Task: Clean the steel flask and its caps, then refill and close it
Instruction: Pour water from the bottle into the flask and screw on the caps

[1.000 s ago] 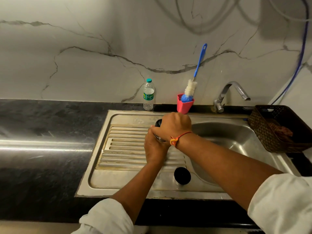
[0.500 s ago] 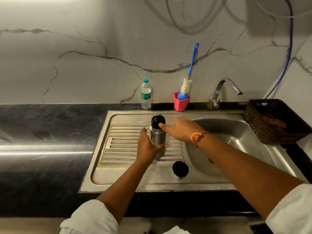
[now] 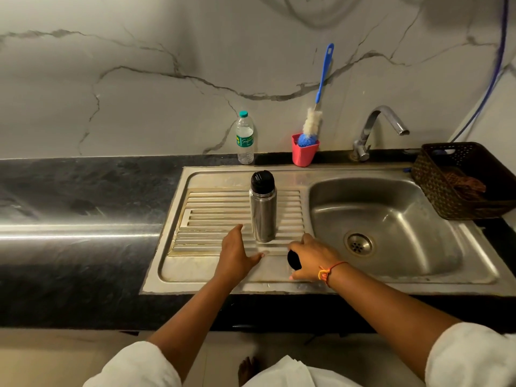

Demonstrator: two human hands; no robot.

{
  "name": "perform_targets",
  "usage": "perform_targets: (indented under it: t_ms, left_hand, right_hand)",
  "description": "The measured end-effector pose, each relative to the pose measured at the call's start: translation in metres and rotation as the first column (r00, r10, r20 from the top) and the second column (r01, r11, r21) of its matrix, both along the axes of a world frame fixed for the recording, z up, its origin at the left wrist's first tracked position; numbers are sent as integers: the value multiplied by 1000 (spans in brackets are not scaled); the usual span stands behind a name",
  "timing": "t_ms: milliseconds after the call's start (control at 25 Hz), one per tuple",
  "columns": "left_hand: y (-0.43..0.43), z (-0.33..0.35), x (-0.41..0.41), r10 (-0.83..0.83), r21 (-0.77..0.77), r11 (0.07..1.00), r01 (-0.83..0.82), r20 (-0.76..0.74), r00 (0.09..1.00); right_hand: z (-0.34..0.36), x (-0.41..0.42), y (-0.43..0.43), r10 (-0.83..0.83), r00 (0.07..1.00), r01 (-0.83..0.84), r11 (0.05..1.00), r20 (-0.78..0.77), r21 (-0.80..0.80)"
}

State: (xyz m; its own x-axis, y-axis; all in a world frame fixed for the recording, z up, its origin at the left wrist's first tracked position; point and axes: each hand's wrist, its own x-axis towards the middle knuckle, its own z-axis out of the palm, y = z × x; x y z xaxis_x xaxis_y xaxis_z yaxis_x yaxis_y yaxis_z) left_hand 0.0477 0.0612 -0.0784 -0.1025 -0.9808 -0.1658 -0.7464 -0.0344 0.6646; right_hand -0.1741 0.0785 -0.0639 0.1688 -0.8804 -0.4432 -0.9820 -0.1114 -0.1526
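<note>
Fingers of the left hand [image 3: 237,255] spread empty over the drainboard [image 3: 212,208], just left of the upright steel flask [image 3: 263,216] topped by its black stopper [image 3: 262,180], while the right hand [image 3: 314,261] curls round the black cap [image 3: 293,259] beside the basin [image 3: 405,208].

Steel flask [image 3: 263,216], black cap [image 3: 262,180] fitted, stands upright on the drainboard [image 3: 212,208], second black cap [image 3: 293,260] nearer its front edge.

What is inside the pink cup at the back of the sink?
A bottle brush stands in the pink cup, blue handle up. The cup's wall hides whatever else is inside.
</note>
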Motion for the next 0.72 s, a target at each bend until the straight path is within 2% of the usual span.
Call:
perform_targets:
  t_ms: [120, 200, 240, 320, 360, 440, 520, 600, 640, 720]
  left_hand:
    - [4, 1, 1, 16, -16, 1000, -17, -38, 999]
    - [3, 4, 1, 28, -39, 999, -30, -66, 997]
    - [2, 7, 1, 39, -57, 997, -44, -79, 996]
    - [-3, 11, 2, 54, -99, 993, -65, -105, 993]
    - [-5, 13, 2, 57, -117, 991, -71, -121, 991]
    - [-12, 18, 1, 59, -136, 987, -81, -158, 986]
    - [-20, 23, -2, 42, -152, 986, -73, -195, 980]
    - [-27, 28, -7, 19, -159, 986, -56, -225, 974]
    - [-30, 32, -9, 11, -156, 987, -50, -240, 971]
    - [-37, 38, -15, -2, -157, 987, -42, -271, 963]
  right_hand:
    - [-2, 0, 3, -22, 998, 26, 997, 61, -76]
    - [7, -7, -2, -160, 942, 198, 974, 296, -106]
    - [13, -11, -6, -265, 842, 328, 943, 470, -57]
    - [24, -21, -11, -427, 502, 512, 848, 752, 140]
    - [28, -26, -14, -457, 353, 542, 811, 817, 219]
    - [36, -32, -17, -461, 174, 549, 779, 870, 303]
    - [50, -33, -19, -420, 54, 538, 777, 906, 328]
    - [69, -31, -24, -355, -21, 549, 777, 935, 307]
    - [81, -29, -27, -323, -27, 558, 780, 946, 282]
    - [103, -23, -37, -247, 46, 569, 803, 968, 178]
